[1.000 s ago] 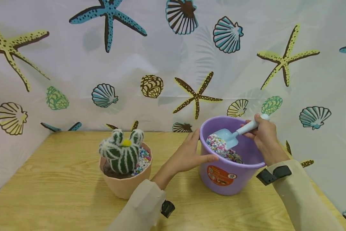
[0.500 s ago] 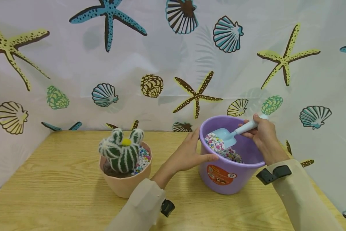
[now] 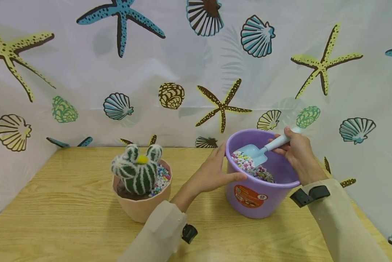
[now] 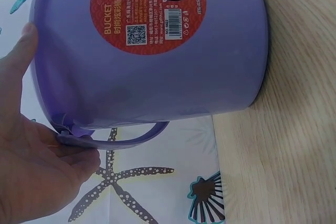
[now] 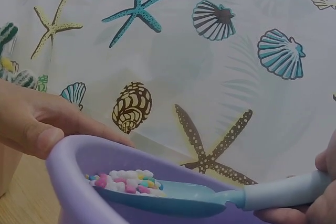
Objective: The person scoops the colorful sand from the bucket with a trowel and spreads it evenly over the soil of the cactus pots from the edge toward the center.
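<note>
My right hand (image 3: 302, 156) grips the handle of a light blue scoop (image 3: 251, 152) inside the purple bucket (image 3: 263, 186). In the right wrist view, small multicoloured pebbles (image 5: 128, 182) lie on the scoop's blade. More pebbles (image 3: 263, 174) lie in the bucket. My left hand (image 3: 210, 173) holds the bucket's left side, thumb at the front rim. The left wrist view shows its other fingers by the bucket's hanging handle (image 4: 126, 141). Left of the hands stands a peach pot (image 3: 142, 211) with a knitted green cactus (image 3: 138, 176) and some pebbles.
Both pot and bucket stand on a wooden table (image 3: 68, 203). A pale curtain (image 3: 150, 65) printed with starfish and shells hangs behind it. The left forearm passes close to the pot's right side.
The scoop and right hand have shifted slightly left. The left hand stays at the bucket's side, and the pot has not moved.
</note>
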{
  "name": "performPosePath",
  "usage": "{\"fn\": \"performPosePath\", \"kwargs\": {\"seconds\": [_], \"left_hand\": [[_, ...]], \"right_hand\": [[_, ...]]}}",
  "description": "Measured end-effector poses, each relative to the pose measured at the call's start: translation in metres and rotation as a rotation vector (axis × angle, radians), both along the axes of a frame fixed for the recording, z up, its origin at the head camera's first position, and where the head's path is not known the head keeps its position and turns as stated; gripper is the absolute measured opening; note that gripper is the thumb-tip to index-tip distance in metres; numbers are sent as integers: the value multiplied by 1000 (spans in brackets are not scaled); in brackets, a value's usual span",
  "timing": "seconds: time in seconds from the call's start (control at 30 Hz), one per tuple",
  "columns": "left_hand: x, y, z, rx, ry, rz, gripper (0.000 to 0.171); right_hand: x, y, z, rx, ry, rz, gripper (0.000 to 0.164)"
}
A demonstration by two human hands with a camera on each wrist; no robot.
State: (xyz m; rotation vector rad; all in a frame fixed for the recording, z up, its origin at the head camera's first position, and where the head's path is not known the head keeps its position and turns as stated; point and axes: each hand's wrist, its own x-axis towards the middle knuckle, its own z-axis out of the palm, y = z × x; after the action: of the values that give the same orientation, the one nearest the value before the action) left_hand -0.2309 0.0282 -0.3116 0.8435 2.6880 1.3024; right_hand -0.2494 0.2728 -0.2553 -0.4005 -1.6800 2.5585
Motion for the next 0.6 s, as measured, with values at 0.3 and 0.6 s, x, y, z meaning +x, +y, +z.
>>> {"fn": "performPosePath", "kwargs": {"seconds": [0.3, 0.6], "left_hand": [[2, 0, -3, -3, -17, -14, 110], [-2, -8, 3, 24, -15, -66, 94]], "right_hand": [[2, -1, -2, -37, -7, -77, 52], [-2, 6, 2, -92, 31, -85, 57]]}}
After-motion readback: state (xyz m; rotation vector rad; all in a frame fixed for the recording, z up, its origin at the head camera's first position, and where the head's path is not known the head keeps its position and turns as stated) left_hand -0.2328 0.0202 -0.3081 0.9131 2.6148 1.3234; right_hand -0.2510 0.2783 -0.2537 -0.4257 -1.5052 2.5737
